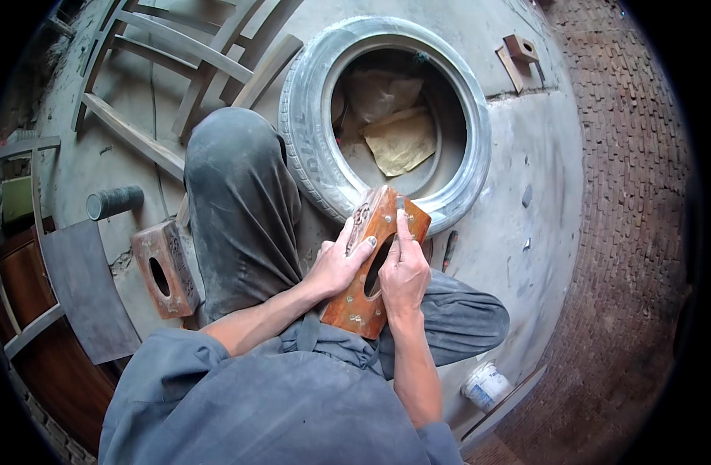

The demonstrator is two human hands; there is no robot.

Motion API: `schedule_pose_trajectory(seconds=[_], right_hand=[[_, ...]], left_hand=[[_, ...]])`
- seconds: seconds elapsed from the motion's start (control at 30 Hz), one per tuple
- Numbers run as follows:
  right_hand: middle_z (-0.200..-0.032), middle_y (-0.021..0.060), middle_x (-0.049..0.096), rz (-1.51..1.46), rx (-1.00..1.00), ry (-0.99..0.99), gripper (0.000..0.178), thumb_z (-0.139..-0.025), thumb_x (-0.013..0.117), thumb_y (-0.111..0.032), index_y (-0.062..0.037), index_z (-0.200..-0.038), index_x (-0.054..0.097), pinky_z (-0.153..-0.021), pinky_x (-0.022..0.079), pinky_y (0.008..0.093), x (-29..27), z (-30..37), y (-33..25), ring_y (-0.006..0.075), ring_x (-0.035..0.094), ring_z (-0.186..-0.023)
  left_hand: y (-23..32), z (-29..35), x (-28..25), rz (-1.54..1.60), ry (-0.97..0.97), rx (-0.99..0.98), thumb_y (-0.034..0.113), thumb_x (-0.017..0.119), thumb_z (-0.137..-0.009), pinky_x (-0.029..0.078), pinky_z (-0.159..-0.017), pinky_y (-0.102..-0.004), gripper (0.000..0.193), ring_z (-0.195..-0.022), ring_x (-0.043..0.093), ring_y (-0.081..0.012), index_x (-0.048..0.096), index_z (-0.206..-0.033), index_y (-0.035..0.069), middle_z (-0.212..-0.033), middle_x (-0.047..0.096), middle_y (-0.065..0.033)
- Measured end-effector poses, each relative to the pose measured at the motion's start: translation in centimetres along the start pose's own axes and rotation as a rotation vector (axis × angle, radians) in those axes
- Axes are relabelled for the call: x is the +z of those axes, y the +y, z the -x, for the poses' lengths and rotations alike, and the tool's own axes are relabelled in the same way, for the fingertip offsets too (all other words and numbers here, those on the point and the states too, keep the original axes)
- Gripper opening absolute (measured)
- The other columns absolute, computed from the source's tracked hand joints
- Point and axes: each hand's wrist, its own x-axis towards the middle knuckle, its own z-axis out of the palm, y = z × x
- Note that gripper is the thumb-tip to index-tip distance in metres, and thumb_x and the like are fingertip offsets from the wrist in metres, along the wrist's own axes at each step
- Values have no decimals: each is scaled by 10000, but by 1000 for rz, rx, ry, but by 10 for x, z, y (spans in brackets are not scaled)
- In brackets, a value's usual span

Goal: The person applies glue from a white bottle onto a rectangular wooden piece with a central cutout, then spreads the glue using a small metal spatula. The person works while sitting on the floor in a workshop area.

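Observation:
A reddish-brown wooden tissue box cover (348, 310) rests tilted across my lap, its oval slot facing up. Small pale inlays dot its top, and carving shows along its left side. My left hand (340, 263) grips that carved side, thumb on the top near the slot. On the right part of the top, my right hand (404, 275) is closed with its index finger stretched forward. Under that fingertip, near the far end, is a small grey piece (400, 203); its kind is too small to tell.
Just ahead lies a dusty tire (309, 116) with yellowish sandpaper (402, 143) inside. To the left stand a second tissue box cover (163, 271), a grey cylinder (114, 203), a flat board (88, 291) and wooden frames (177, 35). A white tub (486, 385) and dark-handled tool (450, 249) are at right.

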Motion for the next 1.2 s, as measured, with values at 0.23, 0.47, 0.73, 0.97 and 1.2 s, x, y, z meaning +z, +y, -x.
schedule_pose_trajectory(seconds=[0.23, 0.47, 0.73, 0.97, 1.2], right_hand=[[-792, 136, 637, 15, 30, -79, 540, -979, 625, -72, -187, -1507, 605, -659, 528, 487, 4, 7, -10, 351, 668, -686], [-805, 139, 637, 34, 22, -99, 565, -969, 639, -106, -191, -1524, 582, -655, 544, 496, 7, 0, -10, 365, 681, -700], [-831, 143, 634, 32, -24, 9, 619, -950, 641, -83, -205, -1550, 551, -661, 562, 513, 20, -26, 4, 380, 685, -701], [-753, 187, 639, 17, 34, -83, 537, -972, 595, -20, -168, -1488, 620, -663, 532, 500, -1, 9, -13, 383, 675, -690], [-790, 136, 625, 24, -2, -73, 577, -967, 621, -122, -189, -1537, 566, -654, 555, 510, 4, -7, -6, 384, 680, -685]], left_hand=[[-2, 0, 0, 8, -3, 16, 470, 545, -1063, 442, -1132, -415, 830, -1366, 592, -395, 248, -1635, -53, -1406, 613, -342], [0, 2, -2, 38, -13, 43, 464, 537, -1071, 438, -1137, -411, 805, -1367, 596, -372, 265, -1635, -43, -1417, 615, -326], [4, 5, -2, 41, -21, 39, 459, 539, -1072, 432, -1143, -407, 790, -1371, 592, -367, 277, -1637, -25, -1419, 623, -304], [-4, 2, 0, 71, 10, 68, 577, 551, -1016, 435, -1127, -485, 909, -1293, 580, -533, 257, -1653, -2, -1319, 584, -452], [0, 4, -1, 99, 14, 73, 570, 556, -1015, 443, -1116, -475, 905, -1285, 595, -517, 271, -1645, -14, -1312, 600, -438]])
